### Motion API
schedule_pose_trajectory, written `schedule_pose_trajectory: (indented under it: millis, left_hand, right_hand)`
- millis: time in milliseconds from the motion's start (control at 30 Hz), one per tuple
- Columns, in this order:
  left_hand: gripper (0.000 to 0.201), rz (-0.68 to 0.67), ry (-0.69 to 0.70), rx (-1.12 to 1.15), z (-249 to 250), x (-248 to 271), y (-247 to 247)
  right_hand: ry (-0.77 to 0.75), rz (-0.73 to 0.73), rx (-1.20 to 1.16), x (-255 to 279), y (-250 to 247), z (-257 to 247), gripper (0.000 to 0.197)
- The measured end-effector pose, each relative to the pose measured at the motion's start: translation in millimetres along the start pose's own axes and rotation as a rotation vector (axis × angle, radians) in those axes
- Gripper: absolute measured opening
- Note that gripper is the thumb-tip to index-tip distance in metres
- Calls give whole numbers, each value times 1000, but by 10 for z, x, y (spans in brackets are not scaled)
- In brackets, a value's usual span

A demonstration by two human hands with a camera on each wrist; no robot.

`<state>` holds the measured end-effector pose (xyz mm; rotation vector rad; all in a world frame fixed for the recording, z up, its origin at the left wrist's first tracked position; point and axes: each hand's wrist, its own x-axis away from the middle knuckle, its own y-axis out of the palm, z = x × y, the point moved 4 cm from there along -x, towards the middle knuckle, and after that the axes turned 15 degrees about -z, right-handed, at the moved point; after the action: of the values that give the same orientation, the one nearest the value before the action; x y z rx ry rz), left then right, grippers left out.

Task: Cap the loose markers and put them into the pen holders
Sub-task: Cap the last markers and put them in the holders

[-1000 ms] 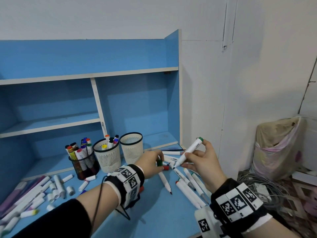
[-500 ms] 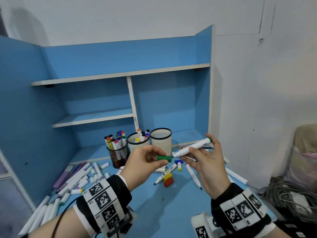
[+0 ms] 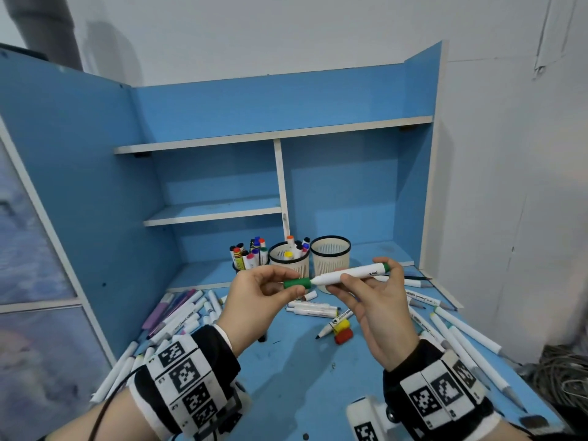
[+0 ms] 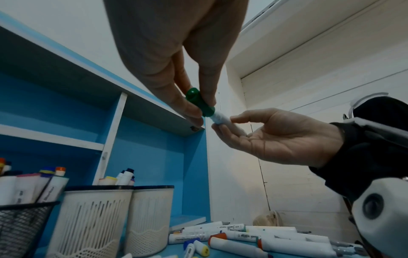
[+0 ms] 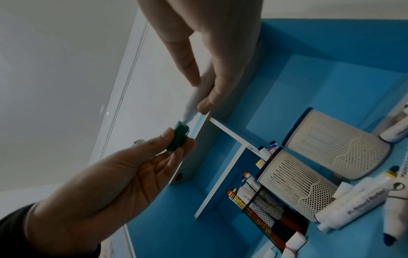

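Note:
My left hand (image 3: 288, 283) pinches a green cap (image 3: 297, 283) between thumb and fingers, above the blue desk (image 3: 296, 377). My right hand (image 3: 343, 283) holds a white marker (image 3: 353, 274) with a green rear end, nearly level, and its tip meets the cap's mouth. The left wrist view shows the cap (image 4: 198, 103) over the marker's nose (image 4: 222, 119). In the right wrist view the cap (image 5: 180, 137) touches the marker tip (image 5: 189, 111). Behind stand a black mesh holder (image 3: 246, 264) and a white holder (image 3: 289, 265), both with markers, and an empty white holder (image 3: 331, 257).
Loose markers lie on the desk at the left (image 3: 178, 316), the middle (image 3: 313, 310) and the right (image 3: 458, 338). A yellow cap (image 3: 340, 326) and a red cap (image 3: 343, 336) lie under my hands. The blue shelf unit (image 3: 280, 186) walls the back and left. Cables (image 3: 560, 374) lie off the right edge.
Both hands rose from the desk to chest height. The marker turned from steeply tilted to nearly level. The green cap came up to meet its tip.

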<state>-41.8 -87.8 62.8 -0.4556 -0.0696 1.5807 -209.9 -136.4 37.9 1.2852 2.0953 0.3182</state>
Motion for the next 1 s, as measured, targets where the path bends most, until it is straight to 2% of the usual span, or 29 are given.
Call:
schedule_pose_trajectory:
  millis: [267, 600, 833, 1000]
  left_hand:
    - [20, 5, 18, -39, 45, 59, -57]
    - [27, 64, 79, -149, 12, 64, -176]
    - [20, 62, 39, -37, -79, -36, -290]
    - [14, 1, 19, 1, -146, -116, -377]
  right_hand:
    - [21, -51, 30, -15, 152, 60, 38]
    - [-13, -104, 78, -80, 276, 261, 43]
    - [-33, -128, 89, -194, 418, 377, 50]
    - [11, -203, 115, -326, 391, 410, 49]
